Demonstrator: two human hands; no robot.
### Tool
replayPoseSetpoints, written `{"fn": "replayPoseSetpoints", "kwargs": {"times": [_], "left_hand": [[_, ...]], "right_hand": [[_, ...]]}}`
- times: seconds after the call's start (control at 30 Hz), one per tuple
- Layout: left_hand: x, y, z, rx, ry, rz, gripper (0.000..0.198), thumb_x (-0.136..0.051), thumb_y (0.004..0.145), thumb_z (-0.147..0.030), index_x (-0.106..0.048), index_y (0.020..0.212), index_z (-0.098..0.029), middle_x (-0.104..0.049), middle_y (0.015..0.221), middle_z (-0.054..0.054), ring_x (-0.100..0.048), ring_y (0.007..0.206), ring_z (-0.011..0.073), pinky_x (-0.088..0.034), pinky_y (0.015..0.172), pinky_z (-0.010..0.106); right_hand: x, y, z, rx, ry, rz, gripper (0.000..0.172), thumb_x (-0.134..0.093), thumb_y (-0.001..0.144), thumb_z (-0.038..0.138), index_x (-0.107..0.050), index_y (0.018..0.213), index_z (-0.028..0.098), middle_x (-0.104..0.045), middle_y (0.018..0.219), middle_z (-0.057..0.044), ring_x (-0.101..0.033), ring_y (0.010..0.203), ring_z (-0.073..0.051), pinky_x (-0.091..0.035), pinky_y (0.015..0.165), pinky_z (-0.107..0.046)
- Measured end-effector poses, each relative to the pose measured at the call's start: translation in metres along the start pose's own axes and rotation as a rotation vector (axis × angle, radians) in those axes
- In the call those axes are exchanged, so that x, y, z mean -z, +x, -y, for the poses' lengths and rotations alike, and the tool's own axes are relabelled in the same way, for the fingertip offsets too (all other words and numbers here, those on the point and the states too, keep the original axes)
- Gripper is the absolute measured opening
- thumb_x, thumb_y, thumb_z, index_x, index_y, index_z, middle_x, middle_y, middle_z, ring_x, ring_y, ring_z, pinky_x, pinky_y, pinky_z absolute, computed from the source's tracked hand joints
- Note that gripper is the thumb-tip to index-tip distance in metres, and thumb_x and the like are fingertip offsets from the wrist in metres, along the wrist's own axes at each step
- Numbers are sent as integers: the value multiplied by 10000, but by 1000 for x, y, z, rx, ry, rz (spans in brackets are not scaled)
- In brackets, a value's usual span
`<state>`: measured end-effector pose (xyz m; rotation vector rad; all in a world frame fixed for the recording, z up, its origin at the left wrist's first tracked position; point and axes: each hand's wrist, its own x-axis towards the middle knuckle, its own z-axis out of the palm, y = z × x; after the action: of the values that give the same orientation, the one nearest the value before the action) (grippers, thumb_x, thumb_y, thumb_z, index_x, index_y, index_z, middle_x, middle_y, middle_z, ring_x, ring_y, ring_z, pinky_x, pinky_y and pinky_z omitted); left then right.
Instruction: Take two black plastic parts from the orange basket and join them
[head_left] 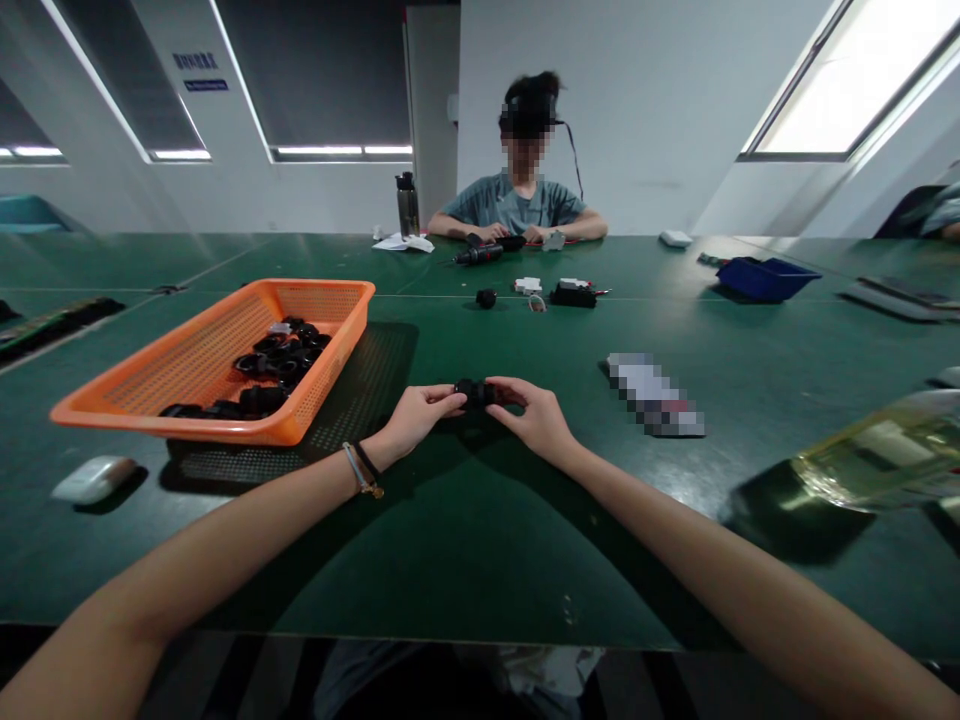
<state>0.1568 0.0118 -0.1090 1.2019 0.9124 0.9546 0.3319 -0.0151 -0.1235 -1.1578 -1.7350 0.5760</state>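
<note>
Between both hands, just over the green table point(465, 540), is a small black cylindrical part point(474, 393) with a wider ridged middle; its exact kind does not show. My left hand point(420, 415) pinches its left end between thumb and fingers. On the other end, the thumb and fingertips of my right hand point(534, 415) are closed. To the left stands an orange perforated basket point(330, 405) holding several black ring-like and cylindrical parts point(281, 360).
A blurred phone-like slab point(654, 395) and a bottle of yellowish liquid point(885, 450) lie right. A white case point(96, 480) sits left. Ahead are a black round part point(486, 298), a power screwdriver point(478, 255), a blue tray point(766, 278) and a seated person point(517, 205) with a dark bottle point(406, 205).
</note>
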Motion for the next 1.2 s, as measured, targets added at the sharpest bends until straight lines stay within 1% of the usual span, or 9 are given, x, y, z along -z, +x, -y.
{"fn": "replayPoseSetpoints", "kwargs": {"times": [0.23,0.37,0.5,0.63,0.73,0.87,1.03,1.2], "left_hand": [[2,6,5,5,-10,-20,260,-730,557,-241,-693,782,-115,-683,827,37,-615,727,123,-462,847,307],[2,7,5,0,-9,-17,268,-723,568,-254,-690,792,-111,-682,847,48,-620,761,144,-471,841,321],[2,7,5,7,-6,-25,275,-724,568,-251,-688,802,-110,-680,859,53,-619,770,148,-476,833,324],[3,8,6,9,-5,6,277,-722,572,-244,-688,812,-111,-680,844,49,-614,758,133,-469,832,311],[4,8,5,11,8,41,285,-724,567,-243,-688,814,-106,-679,837,55,-612,762,136,-464,830,312],[6,8,5,14,33,85,304,-735,547,-232,-687,820,-106,-678,839,53,-611,771,133,-446,847,311],[7,9,4,30,33,77,289,-746,525,-237,-693,782,-116,-680,801,36,-604,715,113,-448,830,300],[6,9,4,34,36,67,262,-746,524,-233,-697,756,-122,-681,766,27,-597,686,104,-445,824,297]], "right_hand": [[-1,0,0,-25,-9,-24,319,-592,697,199,-560,1014,200,-651,895,-30,-621,816,-152,-503,806,-346],[-1,1,0,-24,9,-11,287,-599,693,210,-577,980,210,-654,882,-20,-626,811,-153,-507,808,-351],[1,1,-1,-9,31,18,338,-592,679,166,-584,1013,216,-654,935,-21,-626,827,-152,-502,827,-355],[2,1,-1,48,-30,-23,328,-580,688,158,-607,1007,223,-617,1009,-41,-594,891,-162,-514,780,-329],[3,1,-2,65,-81,-23,331,-580,699,175,-607,1023,237,-602,980,-38,-592,828,-150,-518,734,-315],[4,1,-3,66,-116,-17,335,-581,707,194,-600,1038,237,-601,955,-35,-590,759,-140,-513,713,-315],[5,2,-2,76,-155,-20,321,-595,694,193,-603,1011,238,-625,900,-27,-590,776,-153,-498,737,-335],[4,2,0,27,-131,-34,301,-601,686,199,-600,987,211,-652,884,-31,-602,777,-159,-498,738,-338]]}}
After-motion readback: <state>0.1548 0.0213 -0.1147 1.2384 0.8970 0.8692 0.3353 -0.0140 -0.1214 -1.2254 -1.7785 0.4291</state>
